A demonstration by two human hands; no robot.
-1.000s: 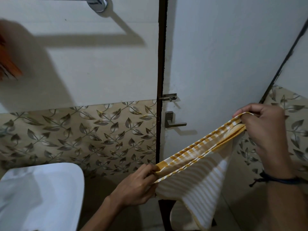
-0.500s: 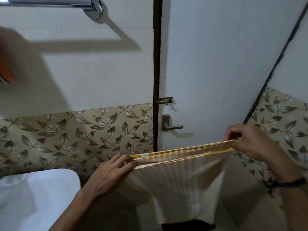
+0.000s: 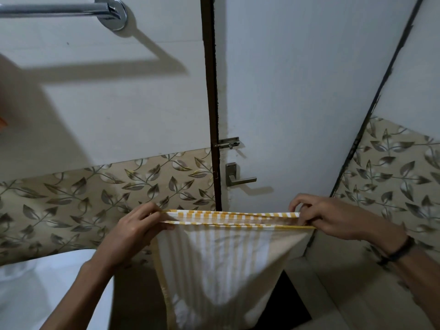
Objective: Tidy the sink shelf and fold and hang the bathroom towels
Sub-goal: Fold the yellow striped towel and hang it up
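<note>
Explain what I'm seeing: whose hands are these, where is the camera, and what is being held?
No robot here: a person works with bare hands, and the one camera sits on their head, looking forward and down. The left hand and right hand each pinch an end of the top edge of a yellow-and-white striped towel, stretched level between them, the rest hanging down. Top left is a chrome towel rail; bottom left, a white sink; behind the towel, a door with a lever handle.
</note>
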